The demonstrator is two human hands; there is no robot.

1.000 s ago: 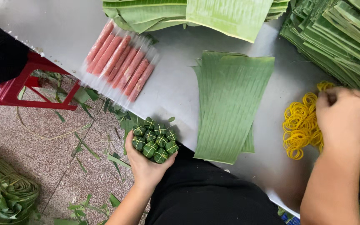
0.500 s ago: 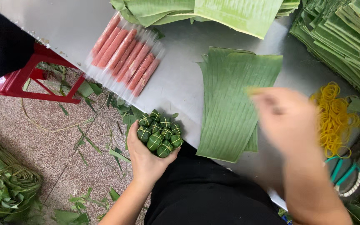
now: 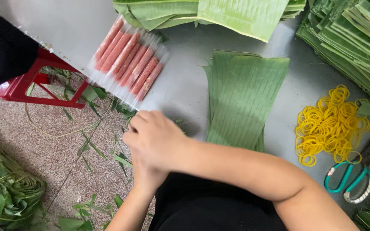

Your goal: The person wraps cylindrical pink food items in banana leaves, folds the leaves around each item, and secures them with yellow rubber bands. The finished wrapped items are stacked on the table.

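R hand lies over L hand at the edge of the surface; whatever they hold is hidden, so can't tell how the fingers sit. Cut leaf stack just beside, yellow rubber bands further right. Best: keep wraps tight and even, w/ L hand steady below.

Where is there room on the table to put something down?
Bare metal table shows between the pink sausage sticks and the flat leaf stack, and between that stack and the yellow rubber bands. The top left corner is bare too. The right edge is crowded with leaf piles and scissors.
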